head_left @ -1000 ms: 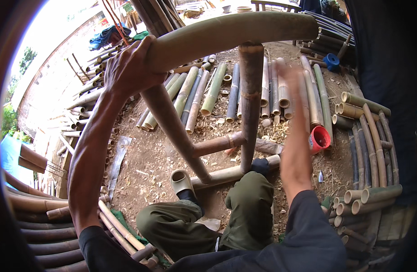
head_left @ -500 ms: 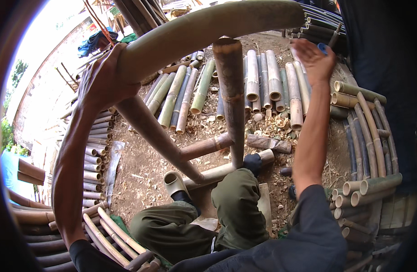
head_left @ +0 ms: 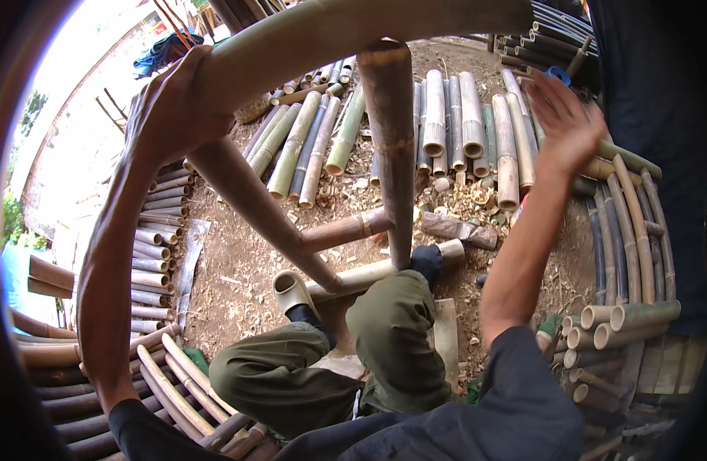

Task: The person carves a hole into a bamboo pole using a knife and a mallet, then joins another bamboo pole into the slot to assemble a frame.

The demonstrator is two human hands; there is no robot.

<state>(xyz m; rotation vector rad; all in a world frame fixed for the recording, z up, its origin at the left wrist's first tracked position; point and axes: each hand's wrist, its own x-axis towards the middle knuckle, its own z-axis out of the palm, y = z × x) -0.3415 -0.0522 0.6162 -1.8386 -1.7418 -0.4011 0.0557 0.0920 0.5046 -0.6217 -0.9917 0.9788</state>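
A bamboo frame stands upright before me. Its thick top pole [head_left: 353, 37] crosses the upper view; two legs [head_left: 388, 146] run down from it, joined by a short crossbar [head_left: 346, 230]. At the bottom the legs meet a pale bamboo pole [head_left: 369, 278] lying on the ground. My left hand [head_left: 167, 115] is wrapped round the top pole's left part, near where the left leg joins. Raised in the air beyond the pole's right end, my right hand [head_left: 566, 127] is open, fingers stretched, holding nothing. My dark-socked foot [head_left: 426, 263] rests by the lower pole's right end.
Cut bamboo lengths [head_left: 472, 115] lie in rows ahead on dirt strewn with shavings. More bamboo pieces [head_left: 150, 269] are stacked at left. Bamboo ladder-like frames [head_left: 634, 230] and cut tubes [head_left: 645, 313] stand at right. A dark-clothed person [head_left: 645, 84] is at the far right.
My right hand has swung right and slightly down, away from the top pole's end. The frame's top has shifted a little up in view; my left hand keeps its grip.
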